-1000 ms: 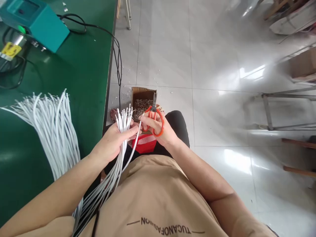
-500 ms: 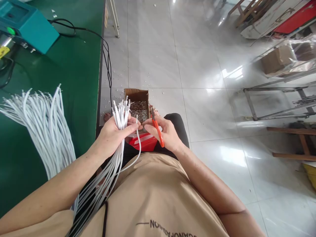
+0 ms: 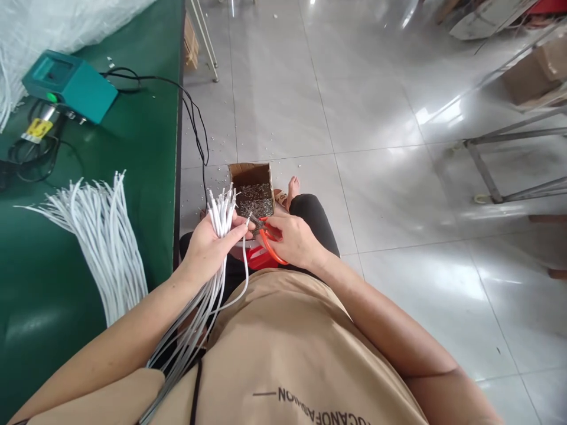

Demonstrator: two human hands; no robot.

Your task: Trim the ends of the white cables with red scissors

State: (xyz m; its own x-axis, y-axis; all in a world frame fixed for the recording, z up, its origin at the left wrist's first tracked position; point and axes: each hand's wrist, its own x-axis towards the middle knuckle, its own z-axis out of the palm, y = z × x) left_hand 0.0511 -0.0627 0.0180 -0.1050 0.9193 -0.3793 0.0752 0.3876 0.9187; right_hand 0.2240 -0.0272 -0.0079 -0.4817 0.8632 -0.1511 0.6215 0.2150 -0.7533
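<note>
- Clock read flat on the view, 12 at the top. We note two hands at work over the lap.
- Left hand point(image 3: 206, 248): closed round an upright cable bundle point(image 3: 220, 213), white, frayed ends up, tails running down to 7 o'clock. Thumb and fingers also pinch one single cable point(image 3: 247, 276), apart from the rest, its tail bowing below the hand.
- Right hand point(image 3: 292, 236), at 3 o'clock from the left: curled round orange-handled scissors point(image 3: 264, 237). Blades point towards 10 o'clock, at the tip of the single cable; whether they touch it, or how wide they stand, we cannot tell.
- Cardboard box point(image 3: 250, 170), flaps up, at 11 o'clock from the right hand: small clippings inside, more bits on the floor point(image 3: 283, 112) around it.
- Something red point(image 3: 260, 258) at 8 o'clock from the right hand, partly hidden.
- At 9 o'clock from the left hand we have a second bundle point(image 3: 108, 248) of white cables, lying on the green table point(image 3: 155, 153).
- Teal device point(image 3: 75, 88) between 10 and 11 o'clock from the left hand; black cord point(image 3: 195, 112) drops over the table edge.
- Clear plastic sheeting point(image 3: 66, 23) at 12 o'clock from the device.
</note>
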